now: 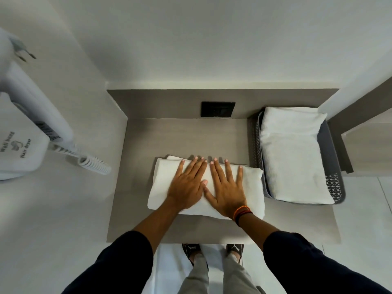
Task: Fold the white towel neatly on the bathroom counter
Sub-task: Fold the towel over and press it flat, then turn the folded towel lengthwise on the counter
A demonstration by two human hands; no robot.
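A white towel (251,188) lies folded into a thick rectangle on the grey-brown bathroom counter (180,136), near its front edge. My left hand (187,183) rests flat on the towel's left half, fingers spread. My right hand (228,187) lies flat beside it on the right half, also with fingers apart, thumbs almost touching. Neither hand grips the cloth. A red and black band circles my right wrist.
A grey perforated basket (337,185) holding another folded white towel (292,153) stands at the counter's right, touching the towel's corner. A black wall plate (218,109) sits on the backsplash. A wall-hung hair dryer (23,132) with coiled cord is on the left wall.
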